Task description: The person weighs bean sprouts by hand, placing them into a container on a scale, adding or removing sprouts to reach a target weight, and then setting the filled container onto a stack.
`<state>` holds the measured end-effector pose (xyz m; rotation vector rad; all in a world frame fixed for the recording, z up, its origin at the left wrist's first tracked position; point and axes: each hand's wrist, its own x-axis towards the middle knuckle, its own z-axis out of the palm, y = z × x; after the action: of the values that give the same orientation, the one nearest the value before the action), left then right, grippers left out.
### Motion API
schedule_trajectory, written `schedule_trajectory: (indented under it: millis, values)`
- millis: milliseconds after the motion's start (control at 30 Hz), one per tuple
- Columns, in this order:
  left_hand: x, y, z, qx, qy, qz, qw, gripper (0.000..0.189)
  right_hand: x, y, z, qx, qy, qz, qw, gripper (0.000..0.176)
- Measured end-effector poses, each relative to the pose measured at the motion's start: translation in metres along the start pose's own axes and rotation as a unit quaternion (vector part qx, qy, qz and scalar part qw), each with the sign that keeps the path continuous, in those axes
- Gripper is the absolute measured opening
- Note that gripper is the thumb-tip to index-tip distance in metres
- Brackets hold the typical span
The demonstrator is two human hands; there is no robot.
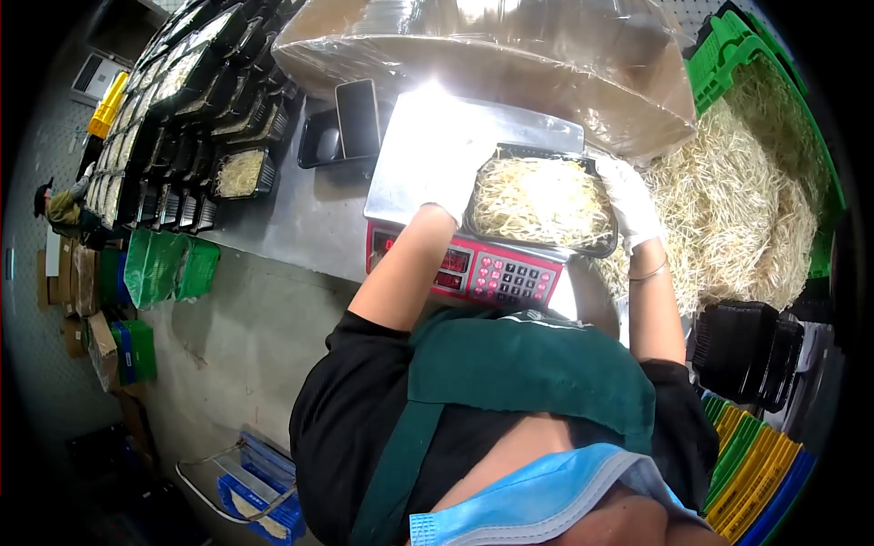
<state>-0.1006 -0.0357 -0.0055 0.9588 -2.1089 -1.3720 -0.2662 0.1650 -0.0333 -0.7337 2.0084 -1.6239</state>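
A black plastic tray of bean sprouts (543, 198) is between my two white-gloved hands, over the right side of a red weighing scale (496, 275) with a steel plate. My left hand (455, 177) closes on the tray's left side, its fingers partly washed out by glare. On the opposite side my right hand (628, 198) grips the right rim, fingertips at the far corner. Right beside that hand, loose bean sprouts (728, 205) are heaped in a green crate (728, 59). Part of the scale's display is hidden by my left forearm.
Filled black trays (244, 173) are stacked high on the left of the steel table (282, 218). A phone (357, 118) leans by a small black tray (319, 141). Behind the scale stands a plastic-lined box (492, 68). Empty black trays (746, 350) are at right; another person (64, 205) stands far left.
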Motion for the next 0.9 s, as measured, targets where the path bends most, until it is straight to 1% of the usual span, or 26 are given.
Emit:
schedule_trajectory:
  millis: [33,67,100,167,200,233,300,333,367,400,433,467,500,567,600,633,700,767,833,867,900]
  values:
    - [-0.001,0.003,0.000,-0.001,-0.001,0.001,1.000,0.043,0.002,0.005,-0.004,0.133,-0.065,0.036,0.988,0.028]
    - [-0.005,0.005,0.000,-0.034,-0.006,-0.009,0.999,0.041,0.003,0.009,-0.012,0.075,-0.075,0.059,0.993,0.023]
    - [-0.010,0.009,0.000,-0.066,-0.012,-0.019,0.998,0.040,0.000,0.005,-0.010,0.076,-0.072,0.059,0.993,0.023]
    - [-0.020,0.016,-0.002,-0.129,-0.026,-0.038,0.991,0.037,-0.011,-0.009,0.003,0.196,-0.061,0.094,0.974,0.023]
    - [-0.023,0.017,-0.002,-0.162,-0.029,-0.049,0.985,0.036,-0.013,-0.020,0.006,0.176,-0.052,0.110,0.977,0.023]
    - [-0.025,0.014,-0.002,-0.162,-0.030,-0.051,0.985,0.036,-0.015,-0.018,0.005,0.176,-0.052,0.111,0.977,0.023]
    - [-0.019,0.011,-0.004,-0.230,-0.073,-0.069,0.968,0.035,-0.012,-0.021,0.001,0.100,-0.035,0.053,0.993,0.022]
    - [-0.010,0.011,-0.004,-0.231,-0.071,-0.066,0.968,0.035,-0.010,-0.025,-0.003,0.083,-0.049,0.072,0.993,0.022]
    - [-0.001,0.010,-0.002,-0.042,-0.029,0.047,0.998,0.033,-0.008,-0.029,-0.007,0.083,-0.050,0.072,0.993,0.022]
    - [0.001,0.010,-0.001,0.149,0.014,0.155,0.976,0.032,-0.006,-0.032,-0.011,0.085,-0.081,0.072,0.990,0.023]
    - [-0.001,0.009,-0.001,0.201,0.033,0.171,0.964,0.032,-0.004,-0.034,-0.014,0.088,-0.113,0.072,0.987,0.023]
    - [-0.002,0.009,0.001,0.195,0.030,0.161,0.967,0.032,-0.004,-0.034,-0.015,0.069,-0.099,0.106,0.987,0.023]
    - [-0.004,0.010,0.000,0.187,0.022,0.149,0.971,0.032,-0.004,-0.029,-0.014,0.069,-0.098,0.108,0.987,0.023]
    - [-0.006,0.009,-0.001,0.147,0.007,0.128,0.981,0.032,-0.001,-0.008,-0.007,0.136,-0.039,0.069,0.988,0.025]
    - [-0.006,0.008,0.000,0.123,-0.001,0.119,0.985,0.032,0.002,-0.002,-0.005,0.171,-0.048,0.076,0.981,0.026]
    - [-0.005,0.007,0.000,0.094,-0.010,0.111,0.989,0.032,0.001,0.003,-0.008,0.171,-0.047,0.077,0.981,0.026]
    - [-0.005,0.004,0.001,0.039,-0.024,0.103,0.994,0.032,-0.001,0.007,-0.012,0.260,-0.086,0.091,0.957,0.026]
    - [-0.006,0.002,0.002,-0.017,-0.043,0.090,0.995,0.032,-0.005,0.007,-0.013,0.245,-0.099,0.073,0.962,0.025]
    - [-0.007,0.011,0.000,-0.027,-0.049,0.092,0.994,0.032,-0.013,-0.007,-0.009,0.246,-0.100,0.068,0.962,0.025]
    - [-0.008,0.016,-0.001,0.097,-0.038,0.105,0.989,0.031,-0.013,-0.010,-0.010,0.200,-0.090,0.081,0.972,0.022]
    - [-0.009,0.020,-0.003,0.219,-0.026,0.115,0.969,0.030,-0.012,-0.010,-0.008,0.199,-0.089,0.081,0.973,0.022]
